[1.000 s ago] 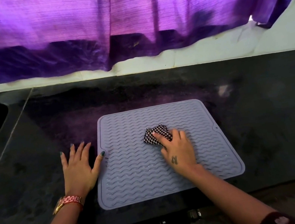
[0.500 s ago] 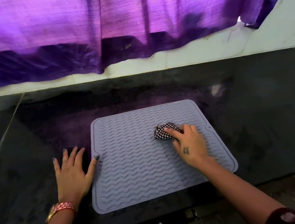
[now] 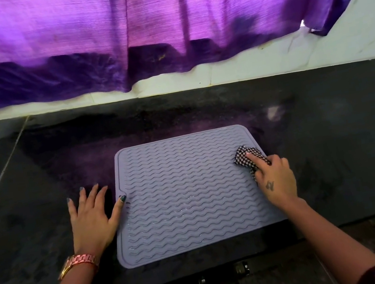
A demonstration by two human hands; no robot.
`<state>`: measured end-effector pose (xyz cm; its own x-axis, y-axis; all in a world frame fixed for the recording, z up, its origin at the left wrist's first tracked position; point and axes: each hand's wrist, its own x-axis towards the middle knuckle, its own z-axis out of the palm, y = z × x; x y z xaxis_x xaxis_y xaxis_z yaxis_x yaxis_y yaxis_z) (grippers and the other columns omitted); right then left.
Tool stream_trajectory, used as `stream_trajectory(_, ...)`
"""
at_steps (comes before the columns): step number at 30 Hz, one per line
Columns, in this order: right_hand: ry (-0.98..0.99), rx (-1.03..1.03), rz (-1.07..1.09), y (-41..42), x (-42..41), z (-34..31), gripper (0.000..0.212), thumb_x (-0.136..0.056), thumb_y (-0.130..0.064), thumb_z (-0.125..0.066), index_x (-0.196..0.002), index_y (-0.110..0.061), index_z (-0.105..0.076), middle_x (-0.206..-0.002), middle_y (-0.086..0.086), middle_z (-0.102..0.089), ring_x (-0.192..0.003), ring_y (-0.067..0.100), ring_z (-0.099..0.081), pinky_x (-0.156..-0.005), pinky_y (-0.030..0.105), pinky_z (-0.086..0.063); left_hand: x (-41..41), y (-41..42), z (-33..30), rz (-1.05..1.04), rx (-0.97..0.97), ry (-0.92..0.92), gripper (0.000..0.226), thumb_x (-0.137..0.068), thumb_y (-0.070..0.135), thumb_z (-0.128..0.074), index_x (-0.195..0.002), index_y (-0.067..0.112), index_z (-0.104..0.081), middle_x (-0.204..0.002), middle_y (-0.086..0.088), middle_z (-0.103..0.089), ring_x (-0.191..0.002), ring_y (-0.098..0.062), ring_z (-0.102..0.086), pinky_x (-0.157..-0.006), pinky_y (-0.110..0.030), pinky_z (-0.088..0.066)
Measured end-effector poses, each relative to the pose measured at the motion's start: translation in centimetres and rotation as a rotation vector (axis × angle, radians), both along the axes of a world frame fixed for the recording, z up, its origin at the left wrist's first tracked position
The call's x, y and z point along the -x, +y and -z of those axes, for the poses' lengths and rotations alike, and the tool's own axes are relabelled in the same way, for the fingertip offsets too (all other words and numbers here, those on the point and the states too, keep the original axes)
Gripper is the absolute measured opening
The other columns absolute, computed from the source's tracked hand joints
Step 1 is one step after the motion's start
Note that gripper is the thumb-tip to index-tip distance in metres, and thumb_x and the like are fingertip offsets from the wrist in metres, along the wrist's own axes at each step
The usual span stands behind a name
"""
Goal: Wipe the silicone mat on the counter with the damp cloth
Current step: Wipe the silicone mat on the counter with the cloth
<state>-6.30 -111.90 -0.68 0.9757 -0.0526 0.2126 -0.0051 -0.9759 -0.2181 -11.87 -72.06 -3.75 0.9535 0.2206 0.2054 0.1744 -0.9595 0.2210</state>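
Both hands down: right hand bunched over the damp cloth, index finger pressing the checkered wad onto the silicone mat; left hand spread flat on the desk, thumb tip just touching the mat's left rim at 9 o'clock. Mat lying flat, mid-desk, near the front edge. Cloth now at the mat's right margin, about 3 o'clock, partly over the rim. A second ago sat near the mat's centre; half a second ago somewhat right of centre. Reads as one sweep from middle to right edge, probably ending a stroke, with the upper band and left half likely still to cover. Left hand unchanged in pose, bracing the mat. Faint wet glints along the lower ridges. Purple curtain hanging at 12 o'clock.
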Motion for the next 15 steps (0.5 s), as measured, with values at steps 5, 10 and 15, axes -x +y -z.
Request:
stream_trajectory(5, 0.081, -0.013, -0.068, -1.2, -1.0, -0.8, 0.044, -0.090, -0.021, -0.051, -0.132, -0.035, -0.050, -0.111, 0.010, -0.051, -0.100, 0.027, -0.043, -0.073, 0.033, -0.043, 0.0, 0.0, 0.0, 0.004, 0.002, -0.008, 0.086, -0.082, 0.070, -0.013, -0.135, 0.011, -0.048, -0.145, -0.011, -0.041, -0.142, -0.031, -0.021, -0.115, -0.049, 0.001)
stream_trajectory(10, -0.058, -0.020, 0.055, -1.5, 1.5, 0.1, 0.042, -0.084, -0.026, -0.045, -0.122, -0.024, -0.062, -0.101, 0.020, -0.056, -0.084, 0.036, -0.049, -0.065, 0.038, -0.047, 0.0, 0.0, 0.1, 0.007, 0.001, -0.008, 0.084, -0.083, 0.069, -0.016, -0.134, 0.011, -0.049, -0.144, -0.011, -0.042, -0.141, -0.031, -0.022, -0.115, -0.049, 0.001)
stream_trajectory(15, -0.018, -0.015, 0.106, -0.8, 1.8, -0.5, 0.040, -0.085, -0.023, -0.048, -0.123, -0.023, -0.061, -0.106, 0.021, -0.055, -0.088, 0.037, -0.047, -0.071, 0.041, -0.046, 0.0, 0.1, 0.2, 0.013, 0.009, -0.009, 0.082, -0.084, 0.068, -0.017, -0.133, 0.011, -0.050, -0.144, -0.011, -0.043, -0.141, -0.031, -0.022, -0.115, -0.049, 0.000)
